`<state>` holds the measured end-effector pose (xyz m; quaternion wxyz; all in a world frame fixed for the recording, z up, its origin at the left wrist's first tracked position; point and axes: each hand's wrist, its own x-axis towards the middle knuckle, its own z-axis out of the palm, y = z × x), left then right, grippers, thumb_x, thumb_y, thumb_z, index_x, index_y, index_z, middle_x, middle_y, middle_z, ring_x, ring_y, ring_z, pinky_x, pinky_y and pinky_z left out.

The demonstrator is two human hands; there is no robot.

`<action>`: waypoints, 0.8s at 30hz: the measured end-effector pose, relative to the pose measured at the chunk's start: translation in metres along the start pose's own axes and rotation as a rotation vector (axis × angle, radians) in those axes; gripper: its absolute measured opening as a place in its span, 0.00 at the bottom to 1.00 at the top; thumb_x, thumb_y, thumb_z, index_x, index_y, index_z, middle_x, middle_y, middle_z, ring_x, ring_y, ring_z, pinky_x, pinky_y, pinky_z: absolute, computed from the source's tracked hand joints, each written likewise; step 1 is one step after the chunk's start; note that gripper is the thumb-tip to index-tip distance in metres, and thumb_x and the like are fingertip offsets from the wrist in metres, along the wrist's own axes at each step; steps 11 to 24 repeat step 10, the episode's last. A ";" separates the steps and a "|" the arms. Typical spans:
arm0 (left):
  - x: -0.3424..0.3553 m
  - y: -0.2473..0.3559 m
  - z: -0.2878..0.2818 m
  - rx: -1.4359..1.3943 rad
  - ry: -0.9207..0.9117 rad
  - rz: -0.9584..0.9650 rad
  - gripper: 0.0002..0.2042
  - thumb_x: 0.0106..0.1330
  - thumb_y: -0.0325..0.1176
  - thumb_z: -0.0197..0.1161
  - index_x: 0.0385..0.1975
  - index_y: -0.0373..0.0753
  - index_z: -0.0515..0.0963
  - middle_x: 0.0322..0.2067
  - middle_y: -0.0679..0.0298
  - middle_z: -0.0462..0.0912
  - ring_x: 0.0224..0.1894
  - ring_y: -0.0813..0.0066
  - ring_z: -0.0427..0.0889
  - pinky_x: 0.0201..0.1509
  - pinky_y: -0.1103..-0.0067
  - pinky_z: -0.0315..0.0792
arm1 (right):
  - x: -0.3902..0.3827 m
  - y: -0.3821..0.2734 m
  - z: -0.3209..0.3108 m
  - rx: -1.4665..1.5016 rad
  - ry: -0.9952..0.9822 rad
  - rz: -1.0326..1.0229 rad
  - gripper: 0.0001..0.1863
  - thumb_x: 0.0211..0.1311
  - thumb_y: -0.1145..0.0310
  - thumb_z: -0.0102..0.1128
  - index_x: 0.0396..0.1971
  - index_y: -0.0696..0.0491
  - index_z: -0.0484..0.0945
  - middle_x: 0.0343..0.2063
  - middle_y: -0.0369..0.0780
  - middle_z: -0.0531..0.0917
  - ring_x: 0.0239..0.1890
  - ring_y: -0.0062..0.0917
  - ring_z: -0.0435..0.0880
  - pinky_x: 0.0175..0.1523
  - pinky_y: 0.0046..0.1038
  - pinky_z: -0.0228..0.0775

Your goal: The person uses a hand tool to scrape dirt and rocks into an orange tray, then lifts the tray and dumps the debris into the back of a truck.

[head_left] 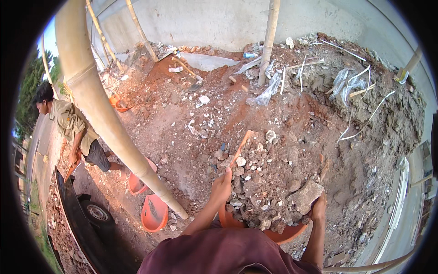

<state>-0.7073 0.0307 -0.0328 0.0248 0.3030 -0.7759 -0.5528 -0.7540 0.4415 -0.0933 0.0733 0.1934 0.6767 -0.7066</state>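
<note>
In front of my body is an orange plastic basin, heaped with brown soil, stones and broken rubble. My left hand is closed on its left edge. At the right side, my right hand is closed at the basin's edge, against a large grey-brown chunk of concrete lying on the load. That chunk and the rubble partly hide the right fingers and the rim.
Bamboo poles cross the left and rise elsewhere. Two empty orange basins lie left. Beyond them, a person holds an orange basin beside a dark truck bed. A rubble mound reaches the grey wall.
</note>
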 end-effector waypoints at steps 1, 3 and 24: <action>-0.015 -0.004 -0.001 0.002 -0.008 -0.012 0.38 0.75 0.64 0.39 0.34 0.28 0.79 0.29 0.44 0.81 0.38 0.50 0.81 0.46 0.62 0.71 | -0.006 0.000 0.001 -0.062 0.027 -0.040 0.32 0.79 0.47 0.38 0.59 0.63 0.71 0.55 0.45 0.79 0.56 0.32 0.79 0.62 0.33 0.69; -0.045 -0.025 -0.001 0.017 -0.011 -0.050 0.38 0.75 0.64 0.38 0.35 0.28 0.79 0.32 0.42 0.81 0.41 0.48 0.82 0.48 0.61 0.71 | -0.026 0.001 0.019 0.065 -0.037 -0.030 0.33 0.79 0.47 0.37 0.59 0.66 0.70 0.54 0.47 0.79 0.56 0.33 0.78 0.63 0.33 0.68; -0.175 -0.100 -0.011 0.013 0.236 -0.195 0.38 0.72 0.67 0.39 0.48 0.33 0.82 0.49 0.40 0.82 0.58 0.44 0.78 0.59 0.65 0.70 | -0.055 0.043 -0.020 -0.266 -0.369 -0.013 0.35 0.78 0.48 0.39 0.65 0.66 0.66 0.61 0.48 0.76 0.62 0.32 0.74 0.66 0.32 0.64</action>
